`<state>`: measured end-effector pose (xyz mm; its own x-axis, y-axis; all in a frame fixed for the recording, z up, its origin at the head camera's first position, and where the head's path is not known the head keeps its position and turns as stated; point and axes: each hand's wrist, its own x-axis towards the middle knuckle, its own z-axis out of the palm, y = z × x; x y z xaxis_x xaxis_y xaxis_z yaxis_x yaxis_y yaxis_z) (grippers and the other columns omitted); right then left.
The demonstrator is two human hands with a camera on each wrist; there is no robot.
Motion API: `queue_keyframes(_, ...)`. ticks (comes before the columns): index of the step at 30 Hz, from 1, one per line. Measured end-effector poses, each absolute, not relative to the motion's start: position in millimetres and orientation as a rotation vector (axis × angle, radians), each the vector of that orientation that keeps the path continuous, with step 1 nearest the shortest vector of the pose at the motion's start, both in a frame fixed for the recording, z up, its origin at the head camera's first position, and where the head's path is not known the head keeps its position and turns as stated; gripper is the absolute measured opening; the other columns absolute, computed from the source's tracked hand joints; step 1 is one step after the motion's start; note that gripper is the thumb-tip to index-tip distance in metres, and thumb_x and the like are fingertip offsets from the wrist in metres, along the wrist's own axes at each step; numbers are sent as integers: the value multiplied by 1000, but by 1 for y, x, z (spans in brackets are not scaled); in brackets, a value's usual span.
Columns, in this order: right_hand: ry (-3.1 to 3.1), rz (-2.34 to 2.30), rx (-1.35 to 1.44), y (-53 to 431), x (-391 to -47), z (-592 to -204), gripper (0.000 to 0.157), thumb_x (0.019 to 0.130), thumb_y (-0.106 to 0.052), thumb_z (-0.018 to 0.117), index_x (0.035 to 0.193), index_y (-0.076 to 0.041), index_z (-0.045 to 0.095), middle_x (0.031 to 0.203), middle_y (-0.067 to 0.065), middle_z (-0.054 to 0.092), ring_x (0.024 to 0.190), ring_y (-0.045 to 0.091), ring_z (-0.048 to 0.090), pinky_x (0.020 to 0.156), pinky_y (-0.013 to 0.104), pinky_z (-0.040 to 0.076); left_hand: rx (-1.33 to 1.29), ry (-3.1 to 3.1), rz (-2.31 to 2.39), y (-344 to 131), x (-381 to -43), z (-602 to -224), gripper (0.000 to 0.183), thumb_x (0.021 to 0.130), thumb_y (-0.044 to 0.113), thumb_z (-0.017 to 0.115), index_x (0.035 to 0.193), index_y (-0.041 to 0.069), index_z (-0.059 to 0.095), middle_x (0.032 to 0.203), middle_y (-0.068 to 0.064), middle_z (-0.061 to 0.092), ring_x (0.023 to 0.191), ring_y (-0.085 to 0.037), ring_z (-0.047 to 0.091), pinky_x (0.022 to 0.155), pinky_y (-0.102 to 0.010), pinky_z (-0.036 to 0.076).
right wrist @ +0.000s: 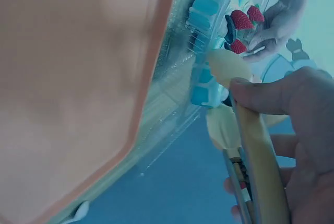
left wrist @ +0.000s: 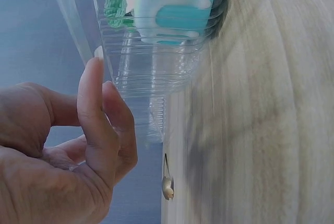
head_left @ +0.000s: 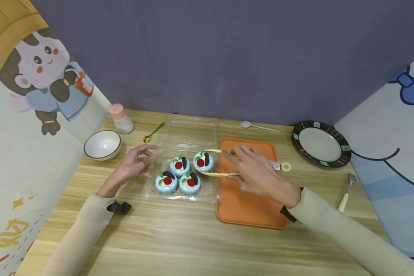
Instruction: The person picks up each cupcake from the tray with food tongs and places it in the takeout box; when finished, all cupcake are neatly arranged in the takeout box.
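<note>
My right hand (head_left: 253, 170) grips a pair of tongs (right wrist: 258, 161) with cream-coloured ends. In the head view the tong ends lie on either side of a blue cupcake (head_left: 199, 164), topped with a red berry and a dark cookie; whether they press on it I cannot tell. That cake is at the right of a clear plastic box (head_left: 207, 189), whose lid (head_left: 191, 130) is folded back. Three similar cupcakes (head_left: 189, 184) sit together left of it. At the box's left rim is my left hand (head_left: 134, 165), fingers loosely bent, holding nothing; one fingertip appears at the rim.
An orange tray (head_left: 248, 211) lies beneath my right hand. To the left stand a white bowl (head_left: 102, 145), a pink-capped shaker (head_left: 122, 120) and a gold spoon (head_left: 153, 133). A white spoon (head_left: 258, 126), dark-rimmed plate (head_left: 321, 143) and cream-handled spoon (head_left: 346, 193) lie rightward.
</note>
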<state>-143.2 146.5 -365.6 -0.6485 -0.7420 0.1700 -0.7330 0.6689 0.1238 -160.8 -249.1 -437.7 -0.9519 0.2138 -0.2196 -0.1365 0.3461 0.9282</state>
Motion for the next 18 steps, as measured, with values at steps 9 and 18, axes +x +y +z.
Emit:
queue_keyframes(9, -2651, -184, 1287, 132, -151, -359, 74, 79, -41, 81, 141, -12, 52, 117, 7, 53, 91, 22, 50, 63, 28, 39, 76, 2307, 1641, -249, -161, -438, 47, 100, 6, 51, 146, 6, 41, 117, -25, 47, 76, -19, 60, 57, -34, 64)
queue_keyframes(18, -2704, -252, 1345, 121, -160, -355, 67, 79, -35, 80, 137, -10, 56, 118, 7, 54, 91, 21, 50, 59, 28, 41, 57, 2308, 1632, -249, -161, -438, 47, 100, 6, 51, 146, 9, 42, 118, -24, 48, 76, -17, 60, 59, -34, 64)
